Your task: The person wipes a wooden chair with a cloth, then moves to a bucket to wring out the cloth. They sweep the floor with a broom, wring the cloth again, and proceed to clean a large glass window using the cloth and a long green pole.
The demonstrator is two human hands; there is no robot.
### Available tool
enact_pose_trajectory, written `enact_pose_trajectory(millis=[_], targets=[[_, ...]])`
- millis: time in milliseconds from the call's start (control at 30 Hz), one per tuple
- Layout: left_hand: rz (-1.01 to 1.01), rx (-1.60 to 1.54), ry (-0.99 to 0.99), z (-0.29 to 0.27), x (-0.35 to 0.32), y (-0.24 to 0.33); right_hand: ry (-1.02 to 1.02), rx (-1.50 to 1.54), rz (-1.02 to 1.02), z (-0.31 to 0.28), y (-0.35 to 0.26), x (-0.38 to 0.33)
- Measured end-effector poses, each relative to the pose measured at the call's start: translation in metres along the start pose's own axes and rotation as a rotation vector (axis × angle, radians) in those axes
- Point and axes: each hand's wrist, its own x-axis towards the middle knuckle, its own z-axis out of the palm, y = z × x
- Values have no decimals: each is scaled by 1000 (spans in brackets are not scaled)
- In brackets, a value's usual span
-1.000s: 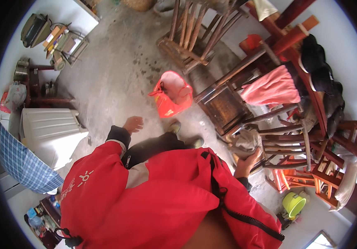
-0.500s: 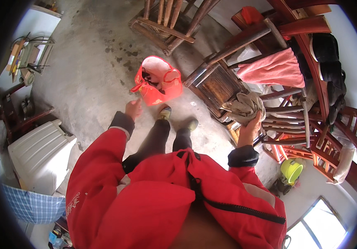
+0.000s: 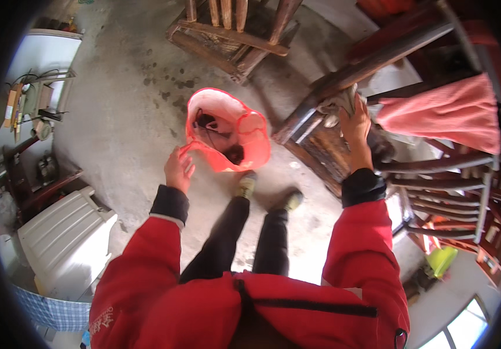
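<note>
Two hands were occupied: left of centre in the frame, the left hand (image 3: 178, 170) had its grip pinched on the near edge of an open red bag (image 3: 256, 148), which stood on the floor (image 3: 122, 110) with dark items inside. Right of centre, the right hand (image 3: 355, 125) grasped a greyish cloth (image 3: 339, 106) against a wooden chair (image 3: 325, 146), beside a pink towel (image 3: 445, 116).

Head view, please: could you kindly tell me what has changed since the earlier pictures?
The right hand has moved the grey cloth forward over the wooden chair. The left hand has reached the red bag; whether it grips is unclear. The cloth stays in hand; the pink towel still hangs there.
</note>
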Motion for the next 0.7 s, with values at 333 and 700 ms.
enact_pose_trajectory(millis=[333,700], targets=[[254,-83,-204,-15,-11,10,-548,-317,198,7,38,-104],[198,58,-136,-52,-13,11,-231,-78,160,-91,15,-219]])
